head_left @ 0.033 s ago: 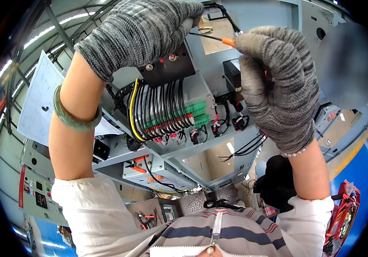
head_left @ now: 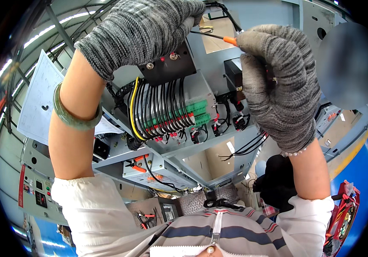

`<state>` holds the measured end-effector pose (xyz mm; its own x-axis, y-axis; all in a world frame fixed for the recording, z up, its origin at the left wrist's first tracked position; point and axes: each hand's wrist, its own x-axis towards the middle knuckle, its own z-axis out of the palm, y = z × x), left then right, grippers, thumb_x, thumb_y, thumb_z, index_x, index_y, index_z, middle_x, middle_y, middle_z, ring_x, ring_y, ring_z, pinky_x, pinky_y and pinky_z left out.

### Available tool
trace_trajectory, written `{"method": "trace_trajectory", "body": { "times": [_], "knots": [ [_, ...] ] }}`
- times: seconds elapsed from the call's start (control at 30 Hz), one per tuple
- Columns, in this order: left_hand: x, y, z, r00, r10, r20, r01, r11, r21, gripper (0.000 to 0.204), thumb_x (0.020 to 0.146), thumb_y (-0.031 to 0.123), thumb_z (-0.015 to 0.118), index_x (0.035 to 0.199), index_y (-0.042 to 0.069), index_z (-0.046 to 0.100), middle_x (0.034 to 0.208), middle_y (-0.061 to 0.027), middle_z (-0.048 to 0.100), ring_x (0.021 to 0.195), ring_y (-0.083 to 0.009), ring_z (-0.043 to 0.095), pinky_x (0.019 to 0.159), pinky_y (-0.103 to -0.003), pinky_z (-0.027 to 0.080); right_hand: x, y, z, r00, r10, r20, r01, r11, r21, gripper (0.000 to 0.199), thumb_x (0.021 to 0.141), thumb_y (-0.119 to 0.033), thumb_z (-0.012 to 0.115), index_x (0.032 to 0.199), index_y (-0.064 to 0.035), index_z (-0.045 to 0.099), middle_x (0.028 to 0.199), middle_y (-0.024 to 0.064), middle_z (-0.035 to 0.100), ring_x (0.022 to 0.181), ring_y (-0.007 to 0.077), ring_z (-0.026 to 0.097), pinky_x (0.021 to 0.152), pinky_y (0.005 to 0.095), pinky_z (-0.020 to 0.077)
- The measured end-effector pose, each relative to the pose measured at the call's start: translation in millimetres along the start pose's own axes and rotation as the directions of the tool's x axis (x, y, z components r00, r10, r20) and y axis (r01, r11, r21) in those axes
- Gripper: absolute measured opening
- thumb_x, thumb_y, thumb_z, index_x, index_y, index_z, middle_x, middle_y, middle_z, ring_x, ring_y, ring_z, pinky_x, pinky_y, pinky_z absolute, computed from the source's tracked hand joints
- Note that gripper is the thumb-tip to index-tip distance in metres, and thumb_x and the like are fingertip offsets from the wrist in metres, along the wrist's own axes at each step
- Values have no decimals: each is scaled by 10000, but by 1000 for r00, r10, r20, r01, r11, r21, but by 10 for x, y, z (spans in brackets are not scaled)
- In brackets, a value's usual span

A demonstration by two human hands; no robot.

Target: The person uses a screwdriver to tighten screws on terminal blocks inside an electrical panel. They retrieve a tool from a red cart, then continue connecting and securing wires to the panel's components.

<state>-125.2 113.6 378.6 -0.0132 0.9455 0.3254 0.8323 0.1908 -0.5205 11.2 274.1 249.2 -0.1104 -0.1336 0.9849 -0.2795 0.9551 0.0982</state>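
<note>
Both of my hands wear grey knitted gloves and are raised over an open metal cabinet. My right hand (head_left: 278,81) is closed on a screwdriver (head_left: 229,40) with an orange handle, its thin dark shaft pointing left. The shaft's far end reaches the fingers of my left hand (head_left: 149,32), which are curled together; whatever they hold is hidden behind the glove. Below my left hand sits a black plate (head_left: 169,68) with screws. Under it, a row of black wires (head_left: 162,107) and one yellow wire (head_left: 133,107) run to green terminal blocks (head_left: 199,112).
Loose black wire ends (head_left: 246,150) hang below my right hand. Orange-handled pliers (head_left: 139,165) lie on a grey box at lower left. A paper sheet (head_left: 38,100) stands at left. A red tool box (head_left: 344,210) is at the lower right on the blue floor.
My right hand and the screwdriver have shifted very slightly to the right and up. Otherwise the scene looks the same.
</note>
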Motion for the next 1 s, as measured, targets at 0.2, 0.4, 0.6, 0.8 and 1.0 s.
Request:
{"method": "trace_trajectory", "body": {
  "times": [0.2, 0.4, 0.6, 0.8, 1.0],
  "knots": [
    [25, 5, 0, 998, 50, -37, -48, 998, 48, 181, 923, 178, 551, 1015, 57, 649, 791, -179, 647, 792, -393, 651, 705, -478, 520, -59, 40, 60, 993, -107, -57, 106, 994, -36, 248, 860, 36, 686, 1091, -53, 695, 1066, 112, 688, 938, 219, 671, 800, 321, 547],
    [15, 2, -5, 997, 60, -49, -59, 998, 27, 182, 930, 180, 549, 1015, 58, 655, 763, -168, 647, 755, -379, 656, 681, -463, 526, -41, 23, 67, 992, -111, -61, 107, 993, -55, 248, 852, 47, 688, 1082, -48, 697, 1069, 121, 696, 959, 238, 679, 859, 345, 546],
    [15, -9, 19, 997, 59, -58, -57, 998, 32, 185, 934, 178, 541, 1018, 62, 659, 760, -160, 651, 740, -363, 662, 670, -455, 529, -20, -12, 71, 990, -132, -44, 127, 987, -94, 217, 870, 13, 687, 1078, -48, 698, 1057, 115, 693, 975, 244, 673, 884, 353, 536],
    [-21, 25, 20, 992, 73, -99, -69, 997, 42, 186, 931, 167, 538, 1029, 64, 658, 768, -161, 653, 748, -368, 659, 685, -455, 530, 1, -73, 54, 992, -127, -8, 125, 983, -132, 202, 880, -8, 680, 1079, -40, 695, 1022, 114, 683, 949, 252, 657, 876, 364, 525],
    [-13, -25, 29, 979, 156, -129, -155, 988, 20, 175, 926, 160, 542, 1029, 57, 638, 785, -165, 651, 766, -371, 655, 703, -459, 527, 18, -125, 77, 989, -142, -29, 137, 981, -139, 200, 884, 1, 660, 1078, -35, 693, 997, 113, 679, 911, 245, 654, 838, 349, 532]
  ]
}}
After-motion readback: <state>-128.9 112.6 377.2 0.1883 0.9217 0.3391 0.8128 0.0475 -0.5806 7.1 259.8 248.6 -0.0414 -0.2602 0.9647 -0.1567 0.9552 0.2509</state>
